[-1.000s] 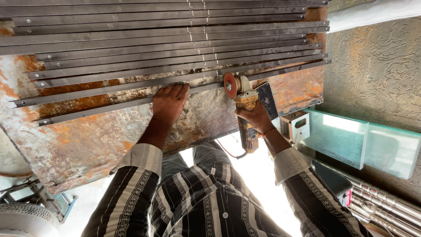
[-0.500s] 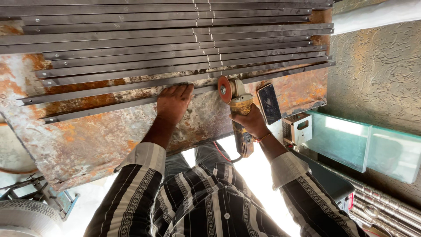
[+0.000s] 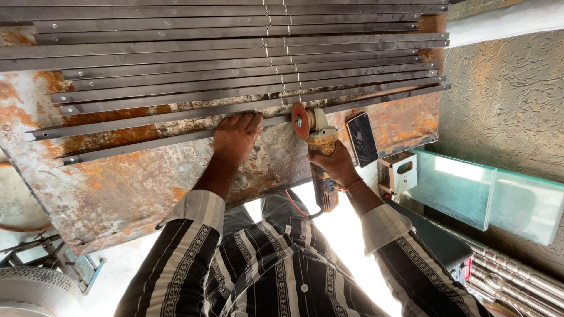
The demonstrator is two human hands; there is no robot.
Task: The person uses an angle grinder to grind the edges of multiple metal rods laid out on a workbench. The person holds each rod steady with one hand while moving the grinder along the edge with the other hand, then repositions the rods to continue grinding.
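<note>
In the head view we look down over a rusty steel table [image 3: 135, 194] covered at its far side with a row of long flat metal bars [image 3: 235, 70] lying side by side, running left to right. The nearest bar [image 3: 147, 141] lies a little apart from the rest, on the rusted plate.

Our left hand [image 3: 236, 136] lies flat and spread, palm down, pressing on that nearest bar, fingers pointing to the far side. It holds nothing; it only bears down on the bar.

Our right hand [image 3: 336, 165] is wrapped around the yellow body of an angle grinder [image 3: 320, 158], just right of the left hand. The grinder's red disc [image 3: 300, 121] stands on edge at the nearest bar, between the two hands; we cannot tell whether it touches the metal.

Just right of the grinder a dark phone [image 3: 362, 140] rests on the table near its right edge. Farther right, off the table, stands a green glass tank [image 3: 487, 194], and near the bottom right lie some shiny steel tubes [image 3: 517, 282]. Striped sleeves cover both forearms.
</note>
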